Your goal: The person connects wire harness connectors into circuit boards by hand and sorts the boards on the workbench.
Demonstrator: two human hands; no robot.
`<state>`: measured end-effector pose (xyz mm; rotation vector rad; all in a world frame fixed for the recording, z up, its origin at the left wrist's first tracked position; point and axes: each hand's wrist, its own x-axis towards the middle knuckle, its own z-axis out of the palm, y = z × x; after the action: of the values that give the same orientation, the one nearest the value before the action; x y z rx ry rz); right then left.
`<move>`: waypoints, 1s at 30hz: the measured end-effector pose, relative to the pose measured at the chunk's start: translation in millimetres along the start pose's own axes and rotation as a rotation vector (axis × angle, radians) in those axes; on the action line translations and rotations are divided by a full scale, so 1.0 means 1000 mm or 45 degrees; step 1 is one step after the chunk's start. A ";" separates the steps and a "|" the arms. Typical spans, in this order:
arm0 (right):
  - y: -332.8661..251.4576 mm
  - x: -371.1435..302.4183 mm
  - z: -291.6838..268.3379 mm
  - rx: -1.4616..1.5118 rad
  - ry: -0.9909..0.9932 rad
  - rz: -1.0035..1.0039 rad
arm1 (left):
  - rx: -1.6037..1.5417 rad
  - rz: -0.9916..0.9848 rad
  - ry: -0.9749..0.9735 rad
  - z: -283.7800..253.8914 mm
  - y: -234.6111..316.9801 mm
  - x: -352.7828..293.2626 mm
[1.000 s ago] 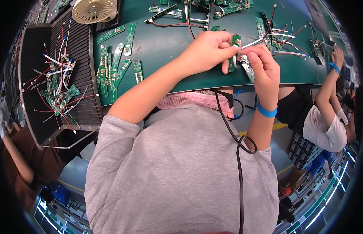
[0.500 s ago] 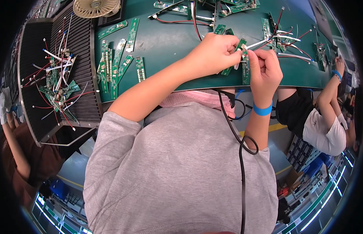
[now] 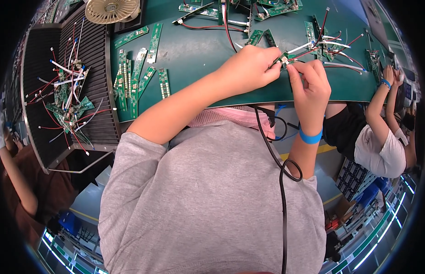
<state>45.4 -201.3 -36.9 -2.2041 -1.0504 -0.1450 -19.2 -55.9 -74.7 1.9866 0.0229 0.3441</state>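
Note:
Near the table's front edge, a small green circuit board [image 3: 284,59] with a white connector is held up between my hands. My left hand [image 3: 253,68] is closed, its thumb and forefinger pinching the board's left side. Opposite it, my right hand [image 3: 311,80], with a blue band on its wrist, is closed, thumb and finger pinched at the board's right edge. A white cable [image 3: 300,47] and thin red wires run from beside the board toward the right. My fingers hide much of the board and the exact grip. Just beyond my left hand lie other green boards [image 3: 255,37].
Several narrow green boards [image 3: 154,43] lie at the table's left. A black ridged tray [image 3: 39,98] there holds a heap of wired boards. A beige fan [image 3: 113,10] stands behind. Wired boards [image 3: 329,43] lie at right. Co-workers are on both sides; a black cord [image 3: 284,214] hangs over my shirt.
The held board has turned and its long lower part no longer shows below my fingers. My right hand has shifted slightly down; my left fingers have moved a little. The right-hand co-worker's hands have moved.

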 end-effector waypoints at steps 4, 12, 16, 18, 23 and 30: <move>0.000 -0.001 0.001 -0.040 -0.002 -0.017 | 0.039 0.010 0.005 0.003 -0.002 -0.001; -0.001 0.001 -0.002 -0.019 -0.066 -0.025 | 0.216 0.282 -0.025 0.002 -0.003 -0.001; -0.005 -0.004 -0.006 0.045 -0.068 -0.010 | 0.075 0.304 -0.041 0.003 -0.002 -0.005; -0.009 -0.007 -0.011 0.104 -0.056 0.029 | -0.066 0.272 -0.037 0.007 -0.001 -0.008; -0.013 -0.012 -0.027 0.308 0.150 0.139 | -0.398 0.102 -0.131 -0.002 0.014 -0.001; 0.015 -0.026 -0.042 0.377 0.340 0.133 | -0.497 -0.128 0.154 -0.065 0.047 0.046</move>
<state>46.2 -251.3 -22.2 -1.9050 -0.7548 -0.2159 2.0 -10.6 3.3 1.5711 0.1236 0.3724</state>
